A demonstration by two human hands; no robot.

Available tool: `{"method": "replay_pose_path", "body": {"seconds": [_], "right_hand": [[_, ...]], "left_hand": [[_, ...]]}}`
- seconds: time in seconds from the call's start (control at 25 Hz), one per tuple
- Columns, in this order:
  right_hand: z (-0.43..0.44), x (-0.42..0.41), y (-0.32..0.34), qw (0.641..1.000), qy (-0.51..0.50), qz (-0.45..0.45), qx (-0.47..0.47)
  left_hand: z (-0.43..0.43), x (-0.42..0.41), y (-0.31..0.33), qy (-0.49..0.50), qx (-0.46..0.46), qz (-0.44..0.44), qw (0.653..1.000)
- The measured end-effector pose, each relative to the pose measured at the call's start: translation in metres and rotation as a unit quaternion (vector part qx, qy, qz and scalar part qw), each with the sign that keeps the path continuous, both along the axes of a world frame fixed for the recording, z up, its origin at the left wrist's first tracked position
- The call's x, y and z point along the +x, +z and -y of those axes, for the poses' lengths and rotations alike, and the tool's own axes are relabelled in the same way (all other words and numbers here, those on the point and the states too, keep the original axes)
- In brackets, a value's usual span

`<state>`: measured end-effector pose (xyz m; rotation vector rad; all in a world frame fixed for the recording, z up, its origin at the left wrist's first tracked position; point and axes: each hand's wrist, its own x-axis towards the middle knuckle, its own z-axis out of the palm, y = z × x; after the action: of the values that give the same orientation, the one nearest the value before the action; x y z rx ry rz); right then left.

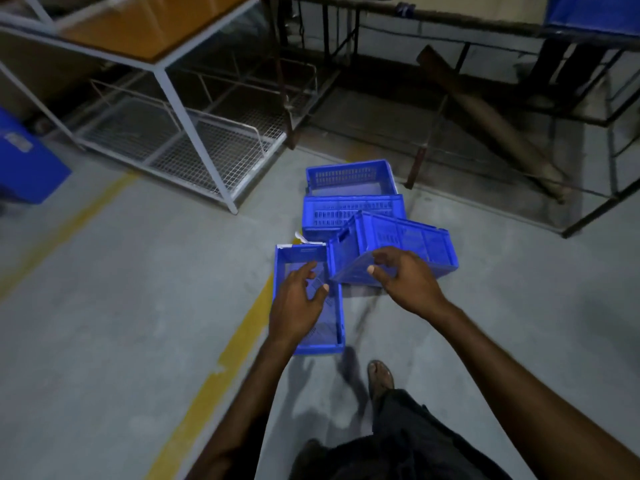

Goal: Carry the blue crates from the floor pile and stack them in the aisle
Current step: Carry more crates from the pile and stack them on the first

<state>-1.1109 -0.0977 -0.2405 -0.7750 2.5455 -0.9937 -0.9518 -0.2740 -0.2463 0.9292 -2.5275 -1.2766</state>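
Head view looks down along both bare forearms, which reach forward and down toward a pile of blue crates on the grey floor [104, 271]. The left hand [299, 292] hangs palm-down over the near crate [340, 320], an upright crate with its open top facing up. Its fingers are relaxed and slightly spread, with the thumb out to the right, and it holds nothing. The right hand [405, 282] is at the lower edge of the tilted crate [415, 244], which leans on its side against the others. Its fingers are half curled and its thumb set apart. Whether it actually has hold of the rim I cannot tell.

Behind the tilted crate sits a second crate [353, 211], and beyond that a far crate [349, 176], both upright and touching. A yellow line [239, 341] painted on the floor runs under the left forearm and meets the near crate. A sandalled foot [380, 375] stands just behind the near crate. A white metal rack [194, 133] stands to the left of the pile.
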Motion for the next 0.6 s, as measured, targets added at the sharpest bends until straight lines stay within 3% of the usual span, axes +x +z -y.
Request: {"method": "replay_pose_path", "body": {"seconds": [0.32, 0.6], "right_hand": [[0.053, -0.129, -0.05, 0.989, 0.087, 0.03, 0.113], [0.073, -0.211, -0.119, 0.968, 0.076, 0.024, 0.239]], "left_hand": [[0.02, -0.125, -0.032, 0.026, 0.072, 0.05, 0.996], [0.043, -0.233, -0.128, 0.063, 0.194, 0.057, 0.977]]}}
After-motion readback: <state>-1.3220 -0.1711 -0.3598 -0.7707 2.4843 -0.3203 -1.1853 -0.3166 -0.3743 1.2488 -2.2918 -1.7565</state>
